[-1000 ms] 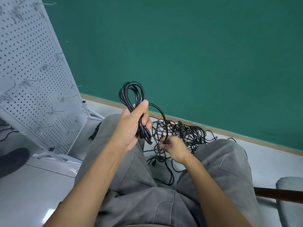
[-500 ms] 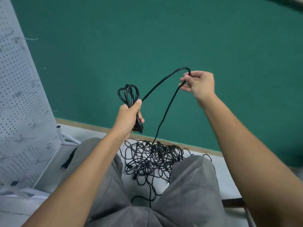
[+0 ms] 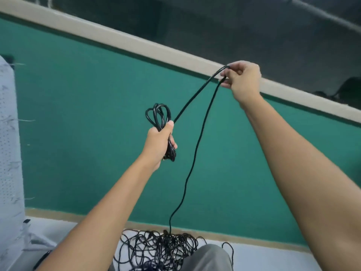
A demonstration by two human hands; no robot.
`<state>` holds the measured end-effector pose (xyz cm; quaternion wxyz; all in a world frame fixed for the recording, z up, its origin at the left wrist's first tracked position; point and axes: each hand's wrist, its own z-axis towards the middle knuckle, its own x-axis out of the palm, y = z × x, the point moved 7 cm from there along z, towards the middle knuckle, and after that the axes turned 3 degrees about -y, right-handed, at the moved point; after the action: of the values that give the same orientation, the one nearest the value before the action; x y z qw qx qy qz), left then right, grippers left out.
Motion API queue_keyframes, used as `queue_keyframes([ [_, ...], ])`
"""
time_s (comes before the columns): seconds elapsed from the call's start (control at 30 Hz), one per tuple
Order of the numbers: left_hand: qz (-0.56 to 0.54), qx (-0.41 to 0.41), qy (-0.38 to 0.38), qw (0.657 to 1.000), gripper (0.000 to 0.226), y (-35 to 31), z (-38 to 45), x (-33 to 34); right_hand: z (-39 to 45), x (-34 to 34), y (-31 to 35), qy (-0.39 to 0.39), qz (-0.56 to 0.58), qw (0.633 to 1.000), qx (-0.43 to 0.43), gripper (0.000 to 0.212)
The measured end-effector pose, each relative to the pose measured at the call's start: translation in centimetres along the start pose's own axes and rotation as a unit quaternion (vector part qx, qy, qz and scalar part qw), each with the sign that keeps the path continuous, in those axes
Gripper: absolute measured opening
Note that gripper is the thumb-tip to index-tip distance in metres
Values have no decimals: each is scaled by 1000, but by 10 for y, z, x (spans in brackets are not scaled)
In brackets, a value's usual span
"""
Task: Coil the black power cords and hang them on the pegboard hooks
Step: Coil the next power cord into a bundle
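My left hand [image 3: 159,142] grips a partly coiled black power cord [image 3: 158,116], whose loops stick up above the fist. From the fist the cord runs up and right to my right hand [image 3: 242,80], which pinches it high in front of the green wall. Below the right hand, the free length of cord [image 3: 193,159] hangs down into a tangled pile of black cords [image 3: 156,249] on the floor between my knees. The white pegboard [image 3: 8,153] stands at the left edge, with thin wire hooks poking out of it.
A green wall [image 3: 78,114] with a beige band fills the background. The pale floor [image 3: 263,259] runs along the bottom. My grey trouser knee [image 3: 209,259] lies beside the pile.
My right hand has risen from the pile on the floor to high on the right, pulling a long stretch of cord taut. The camera has tilted up. My left hand still holds the coil.
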<state>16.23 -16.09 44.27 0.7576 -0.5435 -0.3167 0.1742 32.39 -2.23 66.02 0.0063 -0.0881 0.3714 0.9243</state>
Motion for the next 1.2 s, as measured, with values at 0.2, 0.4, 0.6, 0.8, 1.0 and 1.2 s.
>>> queue_keyframes([
  [0.2,-8,54,29,998,48,-76,6,37,42,-33,88,-39,-4,995,-92,19],
  [0.4,-28,138,26,990,44,-163,10,61,67,-71,169,-107,22,980,-167,26],
  [0.6,35,78,6,996,43,-99,14,38,37,-51,51,-47,30,997,-45,20],
  [0.8,98,-54,-49,992,33,36,3,-28,-71,-1,-129,35,-62,992,108,16],
  [1.0,149,-115,-63,980,31,120,-18,-75,-168,42,-226,166,-56,960,220,5],
  [1.2,100,-136,-69,983,39,146,-22,-98,-208,72,-219,315,-49,929,187,22],
])
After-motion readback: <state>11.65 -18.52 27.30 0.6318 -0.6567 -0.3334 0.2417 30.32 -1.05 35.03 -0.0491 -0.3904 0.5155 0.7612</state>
